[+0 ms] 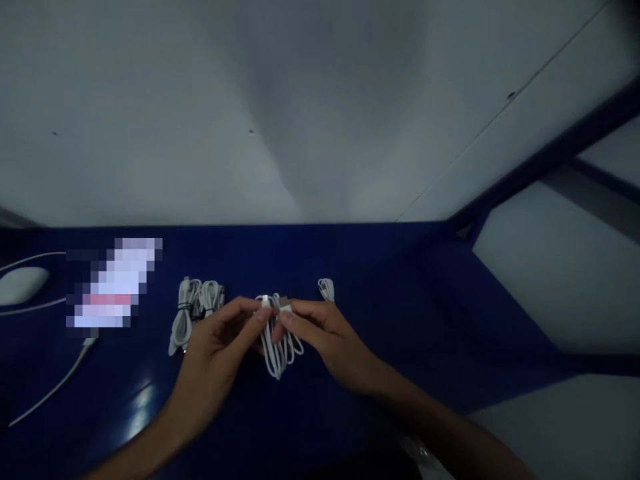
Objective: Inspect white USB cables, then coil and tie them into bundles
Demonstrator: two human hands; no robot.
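Between my hands is a white USB cable (277, 363), its loops hanging down above the blue tabletop (260, 260). My left hand (220, 343) pinches one plug end of it between thumb and fingers. The other plug end, wider, is gripped by my right hand (330, 333) in the same way. Just left of my left hand lie a white cable bundle (184, 313) bound with a dark tie and a second coiled cable (211, 295), partly hidden by the hand. Behind my right hand rests another small coiled white cable (326, 289).
At the left lies a phone with a lit, pixelated screen (115, 287), with a white cord (55, 393) running from its lower end. A white rounded object (23, 285) sits beside it. A pale wall (200, 133) rises behind the table, and a blue frame (545, 143) stands at the right.
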